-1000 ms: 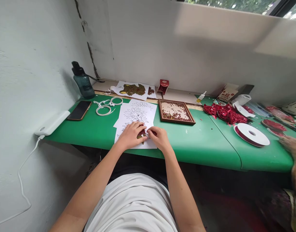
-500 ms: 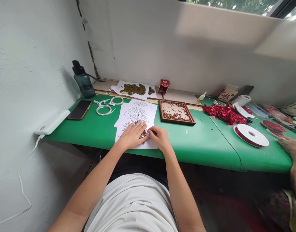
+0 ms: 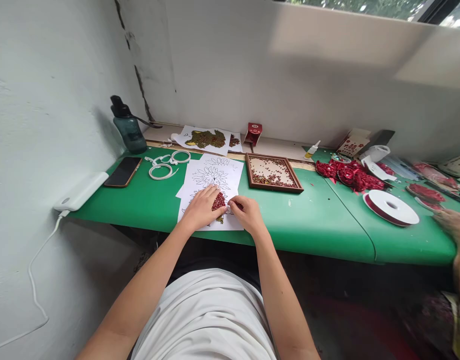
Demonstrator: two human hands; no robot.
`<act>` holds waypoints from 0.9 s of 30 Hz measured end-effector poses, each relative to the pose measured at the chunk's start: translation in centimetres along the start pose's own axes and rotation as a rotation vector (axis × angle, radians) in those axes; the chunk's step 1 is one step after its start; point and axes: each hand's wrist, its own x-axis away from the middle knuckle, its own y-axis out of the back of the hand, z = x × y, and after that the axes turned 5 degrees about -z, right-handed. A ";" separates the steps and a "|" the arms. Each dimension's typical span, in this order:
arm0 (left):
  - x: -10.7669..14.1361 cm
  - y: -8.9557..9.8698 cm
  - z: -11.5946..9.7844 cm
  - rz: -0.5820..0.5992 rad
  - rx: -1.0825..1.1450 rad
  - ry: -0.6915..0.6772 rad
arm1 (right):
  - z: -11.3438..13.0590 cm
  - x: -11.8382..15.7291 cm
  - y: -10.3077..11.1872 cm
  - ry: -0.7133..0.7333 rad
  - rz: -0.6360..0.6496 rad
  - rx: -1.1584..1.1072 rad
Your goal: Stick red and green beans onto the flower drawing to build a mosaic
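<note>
My left hand (image 3: 200, 210) lies flat on the top sheet of paper (image 3: 235, 189), fingers stretched out and together, thumb reaching right. Beside its fingers, a patch of red beans (image 3: 218, 201) fills part of the printed flower drawing, with some green beans (image 3: 219, 219) below. My right hand (image 3: 248, 212) is closed in a pinch at the right edge of the bean patch. A small white bit (image 3: 227, 209) shows at its fingertips near my left thumb; what it is I cannot make out. Behind my right hand stands a shallow brown tray (image 3: 274, 188) of loose beans.
On the left lie a phone (image 3: 123, 172), coiled white cables (image 3: 161, 171) and a dark bottle (image 3: 129, 131). A finished bean picture (image 3: 206, 139) rests at the back. Rightward are a glue bottle (image 3: 311, 149), red flowers (image 3: 350, 175), a ribbon spool (image 3: 391, 207) and another person's hand (image 3: 449, 225).
My left hand has drawn slightly to the left and its fingers have come closer together, uncovering more red beans. My right hand stays nearly still, pinched at the same spot.
</note>
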 end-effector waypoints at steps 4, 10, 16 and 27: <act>0.0 -0.2 0.1 -0.010 -0.010 -0.020 | -0.1 0.0 0.0 0.001 0.000 0.001; 0.1 -0.2 0.1 -0.042 0.007 -0.025 | 0.0 0.0 0.0 0.004 -0.001 0.005; 0.1 -0.3 0.2 -0.064 0.025 -0.029 | -0.2 0.0 0.0 -0.001 0.011 0.003; 0.4 0.3 0.0 -0.098 0.099 -0.074 | 0.0 0.2 0.2 0.007 0.058 0.044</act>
